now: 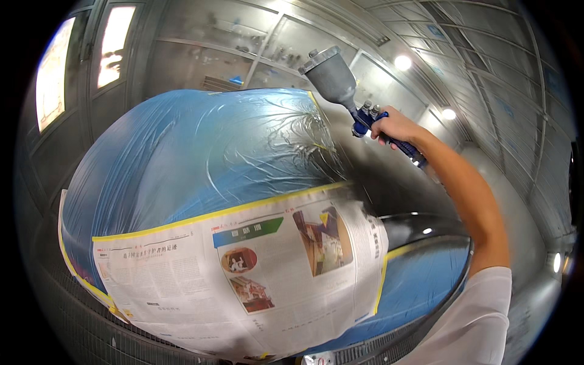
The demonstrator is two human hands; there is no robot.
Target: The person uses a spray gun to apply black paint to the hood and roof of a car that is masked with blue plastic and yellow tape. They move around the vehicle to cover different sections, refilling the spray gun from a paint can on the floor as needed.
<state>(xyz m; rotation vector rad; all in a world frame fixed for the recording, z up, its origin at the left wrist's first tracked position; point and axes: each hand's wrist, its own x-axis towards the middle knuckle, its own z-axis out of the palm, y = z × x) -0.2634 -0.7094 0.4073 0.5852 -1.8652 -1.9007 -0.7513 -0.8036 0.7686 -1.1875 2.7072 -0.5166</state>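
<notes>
My right hand is wrapped round the handle of a blue spray gun with a grey paint cup on top. The arm reaches up from the lower right, and the gun is raised over the far right side of a masked car body. Close below the gun is a glossy dark panel, left bare between the coverings. Blue masking film, wrinkled and shiny, covers the body to the left. Newspaper sheets lie over the near part, edged with yellow masking tape. My left hand is out of view.
More blue film covers the body at the right, below the dark panel. Metal grating forms the floor at the lower left. Grey booth walls stand behind, with bright windows at the left and round lamps at the right.
</notes>
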